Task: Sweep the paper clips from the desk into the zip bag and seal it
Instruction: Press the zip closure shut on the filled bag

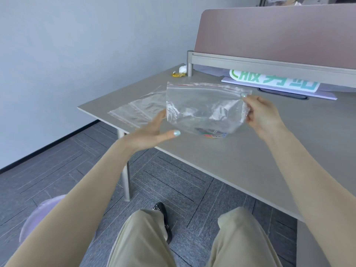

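A clear zip bag (200, 106) with a red-lined zip strip is held upright above the grey desk (250, 158). Coloured paper clips (212, 134) lie bunched inside its bottom edge. My right hand (260, 114) pinches the bag's right side just under the zip, fingers curled. My left hand (154, 132) is flat with straight fingers, its fingertips at the bag's lower left edge, thumb stretched out below the bag.
Several empty zip bags (138, 110) lie on the desk's left part. A green-lettered sign (275, 81) sits under the pink partition (279, 33). A yellow wrapper (178, 74) and crumpled tissue (182, 69) lie at the far corner. Desk edge runs close to my knees.
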Available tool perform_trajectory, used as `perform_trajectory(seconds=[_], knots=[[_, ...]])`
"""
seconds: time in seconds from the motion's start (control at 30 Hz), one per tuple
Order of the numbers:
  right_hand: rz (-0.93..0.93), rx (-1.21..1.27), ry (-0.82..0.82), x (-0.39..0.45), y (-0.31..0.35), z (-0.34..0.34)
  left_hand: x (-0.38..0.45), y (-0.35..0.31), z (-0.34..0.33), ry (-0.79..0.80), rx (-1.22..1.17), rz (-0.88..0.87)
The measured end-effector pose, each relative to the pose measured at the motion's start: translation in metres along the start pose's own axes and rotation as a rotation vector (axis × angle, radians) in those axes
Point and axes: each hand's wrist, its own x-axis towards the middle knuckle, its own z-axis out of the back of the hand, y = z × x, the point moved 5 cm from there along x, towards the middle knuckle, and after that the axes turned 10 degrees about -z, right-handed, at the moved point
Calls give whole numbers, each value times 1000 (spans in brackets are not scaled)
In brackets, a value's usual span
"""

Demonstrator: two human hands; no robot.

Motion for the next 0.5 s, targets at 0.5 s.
perform_trajectory(seconds=[0.5], knots=[[97, -439, 0, 32, -23, 6, 132, -29, -3, -491, -617, 54]])
